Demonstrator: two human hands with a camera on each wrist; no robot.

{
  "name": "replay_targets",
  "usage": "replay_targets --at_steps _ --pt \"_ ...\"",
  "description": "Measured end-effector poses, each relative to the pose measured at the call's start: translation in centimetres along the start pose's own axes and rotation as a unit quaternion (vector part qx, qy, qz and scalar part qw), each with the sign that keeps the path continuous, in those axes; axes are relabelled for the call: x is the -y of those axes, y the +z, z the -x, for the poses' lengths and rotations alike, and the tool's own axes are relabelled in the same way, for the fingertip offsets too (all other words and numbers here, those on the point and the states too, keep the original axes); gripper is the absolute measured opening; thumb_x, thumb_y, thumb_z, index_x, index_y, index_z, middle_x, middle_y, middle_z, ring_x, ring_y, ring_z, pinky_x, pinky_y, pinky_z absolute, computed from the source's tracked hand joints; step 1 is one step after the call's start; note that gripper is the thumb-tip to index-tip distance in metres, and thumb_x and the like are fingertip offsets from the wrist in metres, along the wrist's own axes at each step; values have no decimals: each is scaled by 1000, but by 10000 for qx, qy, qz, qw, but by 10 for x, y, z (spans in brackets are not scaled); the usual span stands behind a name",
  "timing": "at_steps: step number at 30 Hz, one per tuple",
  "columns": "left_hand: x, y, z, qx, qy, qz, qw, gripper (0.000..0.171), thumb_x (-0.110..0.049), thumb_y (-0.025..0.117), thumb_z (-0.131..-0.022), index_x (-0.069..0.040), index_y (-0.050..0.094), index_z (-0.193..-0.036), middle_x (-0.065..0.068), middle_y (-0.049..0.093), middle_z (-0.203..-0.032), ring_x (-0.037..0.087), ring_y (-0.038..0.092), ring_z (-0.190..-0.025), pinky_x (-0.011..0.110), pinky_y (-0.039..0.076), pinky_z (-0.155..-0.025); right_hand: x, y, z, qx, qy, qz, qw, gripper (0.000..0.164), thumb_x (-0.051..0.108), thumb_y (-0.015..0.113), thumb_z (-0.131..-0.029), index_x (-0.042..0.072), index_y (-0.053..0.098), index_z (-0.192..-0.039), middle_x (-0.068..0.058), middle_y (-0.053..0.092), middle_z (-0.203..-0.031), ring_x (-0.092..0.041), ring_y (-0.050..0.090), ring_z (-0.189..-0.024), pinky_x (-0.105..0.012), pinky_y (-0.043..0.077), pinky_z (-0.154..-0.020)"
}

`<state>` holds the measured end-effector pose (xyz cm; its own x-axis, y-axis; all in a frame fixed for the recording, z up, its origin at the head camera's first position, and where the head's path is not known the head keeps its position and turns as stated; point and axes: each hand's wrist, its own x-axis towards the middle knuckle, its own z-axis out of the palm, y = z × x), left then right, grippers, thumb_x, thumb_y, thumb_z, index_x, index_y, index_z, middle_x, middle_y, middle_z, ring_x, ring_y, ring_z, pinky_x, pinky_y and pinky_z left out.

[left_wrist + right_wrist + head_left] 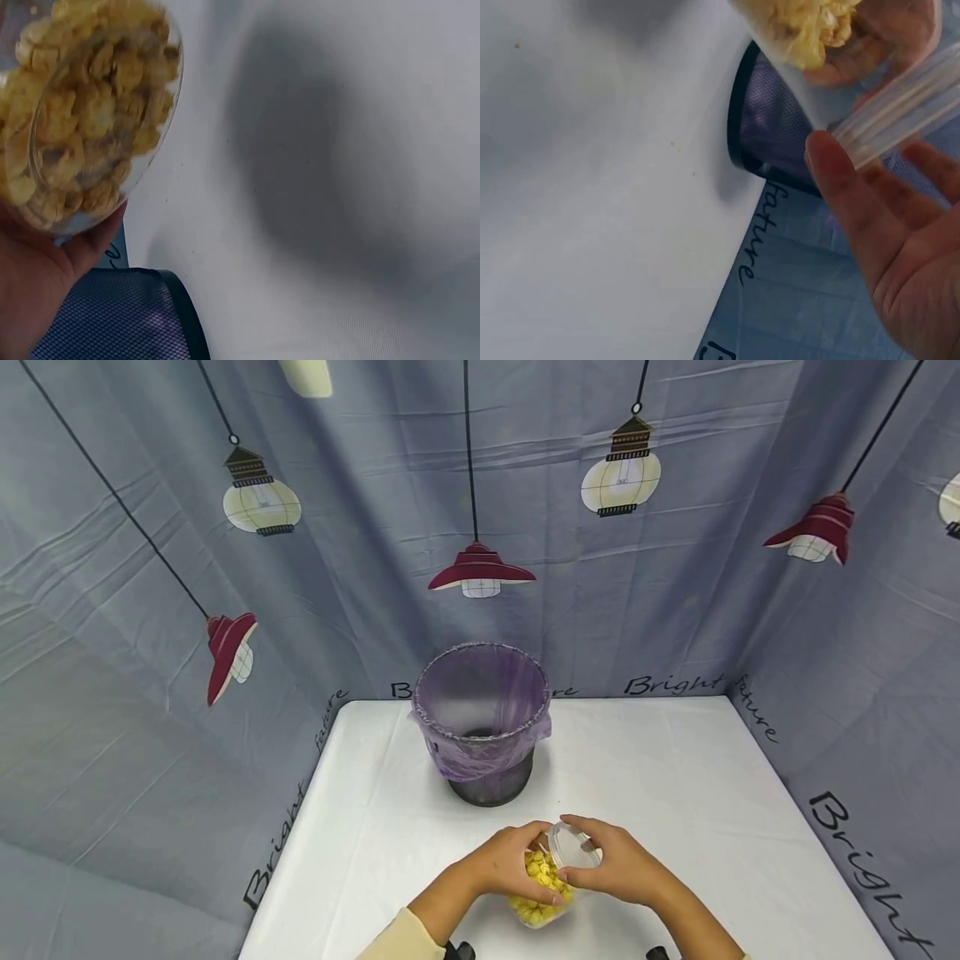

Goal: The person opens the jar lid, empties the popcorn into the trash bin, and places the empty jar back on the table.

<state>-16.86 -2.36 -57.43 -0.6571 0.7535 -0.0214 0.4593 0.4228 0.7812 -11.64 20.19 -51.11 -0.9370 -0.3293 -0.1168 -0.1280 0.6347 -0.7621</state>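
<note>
My left hand [504,866] grips a clear plastic jar [534,922] full of yellow popcorn-like pieces [97,112]. In the left wrist view the jar's round base faces the camera, and the jar hangs above its shadow on the cloth. A round, clear lid [573,847] is pinched by its rim between the thumb and fingers of my right hand [617,866]. The lid stands tilted beside the jar's mouth, seen edge-on in the right wrist view. Yellow pieces show in the jar's open mouth. Whether lid and jar touch is hard to tell.
Behind the hands stands a dark mesh bin [491,787] lined with a purple bag [468,752]. Below is a table with a white cloth [637,760], and a few tiny crumbs lie on it. Grey-blue curtains [360,568] with printed lamps surround the table.
</note>
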Motion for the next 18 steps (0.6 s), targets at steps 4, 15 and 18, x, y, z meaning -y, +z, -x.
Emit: replay_targets --at_steps 4,15,18 --pt "1 -4 1 388 93 618 9973 83 -47 86 -73 -27 47 -142 -15 63 -116 -2 60 -103 20 50 -90 -2 -4 4 336 -403 -202 9984 76 36 82 -78 14 50 -144 -12 56 -140 -39 58 -117 -54 56 -79" --pt "-4 -4 0 159 52 107 9998 91 -55 85 -70 -26 44 -146 -16 63 -118 -2 59 -105 22 50 -90 -11 -13 7 395 -1172 96 9923 89 31 83 -76 24 39 -153 -5 37 -158 -38 37 -143 -67 41 -100" --pt "-8 -2 1 -161 -37 -564 9983 96 -62 83 -69 -25 41 -147 -15 61 -122 -1 58 -106 24 51 -91 -8 -12 6 62 -613 90 9981 84 41 75 -86 16 35 -155 -15 35 -158 -46 37 -140 -68 46 -94"
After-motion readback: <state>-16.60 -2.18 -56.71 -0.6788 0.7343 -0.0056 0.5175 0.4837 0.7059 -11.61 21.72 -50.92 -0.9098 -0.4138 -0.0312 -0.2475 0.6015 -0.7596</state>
